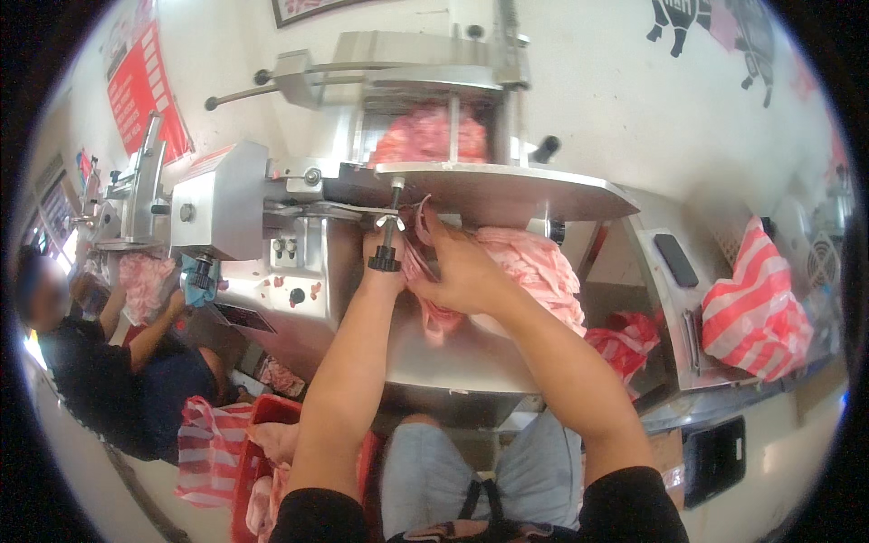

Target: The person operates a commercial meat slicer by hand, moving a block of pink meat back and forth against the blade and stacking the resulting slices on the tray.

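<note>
My right hand point(463, 265) curls around thin raw meat slices point(434, 319) just below the slicer's plate. My left hand point(388, 275) is beside the same slices, partly hidden behind a threaded rod with a black knob point(385, 258); its fingers do not show clearly. Above both hands is a metal meat slicer point(506, 186), with a block of red and pink meat point(431, 136) in its blurred carriage. A pile of pale pink meat slices point(533, 275) sits on the steel tray point(441, 366), right of my right hand.
Striped plastic bags lie at right point(757, 312) and lower left point(214, 448). A red crate point(370, 468) holds meat pieces by my legs. A phone point(675, 260) rests on the right-hand counter. At left, another person point(136, 380) handles meat at a second slicer point(139, 197).
</note>
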Demonstrator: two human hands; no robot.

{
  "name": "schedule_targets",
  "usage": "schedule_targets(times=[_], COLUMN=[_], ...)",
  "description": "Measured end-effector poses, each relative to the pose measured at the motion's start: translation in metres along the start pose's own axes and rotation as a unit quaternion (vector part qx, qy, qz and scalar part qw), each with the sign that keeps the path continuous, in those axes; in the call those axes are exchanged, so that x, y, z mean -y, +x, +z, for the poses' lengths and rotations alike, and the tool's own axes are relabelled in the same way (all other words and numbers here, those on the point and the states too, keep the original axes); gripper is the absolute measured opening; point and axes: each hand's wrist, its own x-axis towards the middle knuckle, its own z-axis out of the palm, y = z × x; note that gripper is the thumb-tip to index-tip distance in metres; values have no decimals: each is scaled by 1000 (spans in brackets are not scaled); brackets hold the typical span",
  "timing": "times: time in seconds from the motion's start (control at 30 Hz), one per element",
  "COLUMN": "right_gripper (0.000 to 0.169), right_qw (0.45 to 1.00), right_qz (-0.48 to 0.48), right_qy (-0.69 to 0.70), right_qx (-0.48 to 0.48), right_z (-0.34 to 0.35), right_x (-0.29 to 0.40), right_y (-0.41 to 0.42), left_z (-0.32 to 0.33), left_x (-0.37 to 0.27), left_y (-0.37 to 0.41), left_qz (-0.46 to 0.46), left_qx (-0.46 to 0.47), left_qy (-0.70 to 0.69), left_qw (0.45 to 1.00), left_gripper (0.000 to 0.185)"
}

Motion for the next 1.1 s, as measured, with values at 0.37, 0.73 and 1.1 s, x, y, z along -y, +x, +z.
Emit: schedule_targets(times=[0.37, 0.73, 1.1], right_gripper=[85, 40, 57], right_qw=[954, 934, 942], right_qz=[124, 281, 74], right_qy=[-270, 213, -322], right_qx=[25, 63, -53], right_z=[32, -108, -100], right_x=[34, 25, 24], right_y=[-26, -71, -114], left_z=[27, 21, 11], left_x=[-12, -22, -6], left_y=[-22, -24, -7], left_qz=[-8, -145, -33], left_qx=[-33, -33, 35], left_qy=[57, 21, -69], left_qw=[998, 989, 996], left_gripper=[21, 19, 23])
